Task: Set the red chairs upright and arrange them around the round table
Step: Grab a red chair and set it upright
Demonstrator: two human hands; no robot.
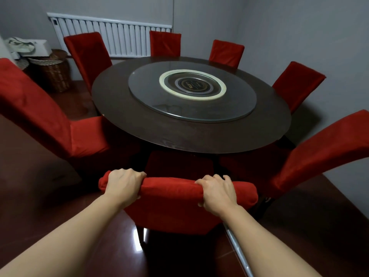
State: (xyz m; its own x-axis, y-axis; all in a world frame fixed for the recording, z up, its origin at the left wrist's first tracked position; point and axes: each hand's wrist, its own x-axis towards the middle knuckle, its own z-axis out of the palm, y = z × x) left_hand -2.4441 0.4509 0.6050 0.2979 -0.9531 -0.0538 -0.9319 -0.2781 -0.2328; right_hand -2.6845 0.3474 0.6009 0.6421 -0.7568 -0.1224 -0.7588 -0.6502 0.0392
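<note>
Both hands grasp the nearest red chair by its top rail: the left hand curls over the rail's left end, the right hand over its right part. That chair stands upright, its rail running left to right, its seat pointing in under the round tabletop. Six more red chairs stand upright around the rim, backs outward. A glass turntable lies on the middle. A radiator lines the far wall, a wicker basket beside it.
</note>
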